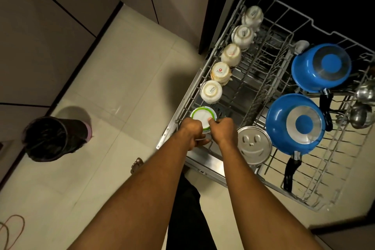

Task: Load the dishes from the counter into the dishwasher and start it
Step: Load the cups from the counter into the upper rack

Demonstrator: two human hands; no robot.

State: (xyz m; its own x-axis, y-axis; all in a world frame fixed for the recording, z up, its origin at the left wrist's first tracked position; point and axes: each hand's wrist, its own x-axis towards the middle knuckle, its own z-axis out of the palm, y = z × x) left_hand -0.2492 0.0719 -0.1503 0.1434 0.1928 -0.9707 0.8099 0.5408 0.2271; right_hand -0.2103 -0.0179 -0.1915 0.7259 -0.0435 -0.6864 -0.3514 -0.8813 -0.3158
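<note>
We hold the green-rimmed container [202, 116] upside down in the rack's [189, 97] near left corner, left hand [191, 131] and right hand [223, 131] clamping fingers on its sides; probably light, slippery plastic.

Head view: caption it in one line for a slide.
Left hand and right hand hold a green-rimmed white container at the near end of a row of upturned cups in the dishwasher rack.
</note>
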